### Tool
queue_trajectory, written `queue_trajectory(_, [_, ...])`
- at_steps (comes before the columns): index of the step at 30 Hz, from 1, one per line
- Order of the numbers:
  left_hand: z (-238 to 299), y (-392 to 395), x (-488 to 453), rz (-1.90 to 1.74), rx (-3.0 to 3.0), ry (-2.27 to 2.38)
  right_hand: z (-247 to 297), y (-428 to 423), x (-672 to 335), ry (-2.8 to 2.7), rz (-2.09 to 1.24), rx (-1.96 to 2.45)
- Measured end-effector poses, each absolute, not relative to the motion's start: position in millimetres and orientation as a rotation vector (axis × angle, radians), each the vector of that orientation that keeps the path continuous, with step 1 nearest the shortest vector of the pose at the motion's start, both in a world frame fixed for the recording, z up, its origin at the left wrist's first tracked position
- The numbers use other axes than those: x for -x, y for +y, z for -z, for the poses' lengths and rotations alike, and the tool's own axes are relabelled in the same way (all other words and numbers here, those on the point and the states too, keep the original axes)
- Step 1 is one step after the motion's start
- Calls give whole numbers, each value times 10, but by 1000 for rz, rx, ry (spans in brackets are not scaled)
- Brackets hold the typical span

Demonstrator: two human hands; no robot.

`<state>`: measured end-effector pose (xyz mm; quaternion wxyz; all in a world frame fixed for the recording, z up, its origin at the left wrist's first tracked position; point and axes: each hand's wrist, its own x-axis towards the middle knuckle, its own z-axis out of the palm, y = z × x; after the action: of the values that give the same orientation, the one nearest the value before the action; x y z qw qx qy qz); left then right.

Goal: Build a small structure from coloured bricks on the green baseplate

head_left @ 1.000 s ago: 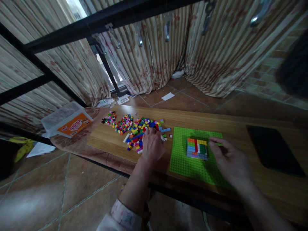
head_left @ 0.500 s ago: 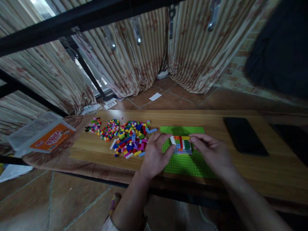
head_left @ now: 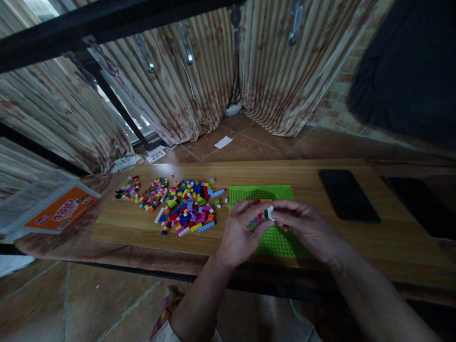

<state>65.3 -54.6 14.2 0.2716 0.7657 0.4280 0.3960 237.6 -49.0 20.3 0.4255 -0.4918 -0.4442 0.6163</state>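
A green baseplate [head_left: 249,192] lies on the wooden table [head_left: 306,173]. A small multicoloured brick build [head_left: 265,214] sits on it, mostly covered by my fingers. My left hand [head_left: 240,232] curls over the build from the left, fingers closed on it. From the right, my right hand [head_left: 306,228] meets it, with thumb and forefinger pinched on a white brick at the build's top edge. To the left of the plate lies a spread of loose coloured bricks [head_left: 178,204].
A clear plastic box with an orange label [head_left: 53,209] sits at the table's left end. A black phone [head_left: 347,194] lies right of the baseplate, and another dark flat object [head_left: 423,199] further right. Striped curtains and black metal bars stand behind.
My left hand left the loose brick pile and came to the build on the green plate. My right hand closed in on the build too. The view swung right.
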Motion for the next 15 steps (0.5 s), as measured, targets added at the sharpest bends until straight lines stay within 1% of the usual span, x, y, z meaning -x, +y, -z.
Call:
queue_trajectory(3, [-129,-531,-656,-1046,-2055,1207,-184,-458,-2466,-1087,-1475,1300])
queue_trajectory(8, [-46,-448,-549,-1046,-1895,1504,-92,-381,-2622,-1103,-1236,1567])
queue_trajectory(11, [-6,-409,-497,-1015,-1782,1600,-88,-368,-2607,-1105,-1249,1641])
queue_trajectory(15, [39,-407,-503,-923,-1725,1604,-129,-374,-2511,-1107,-1268,1685])
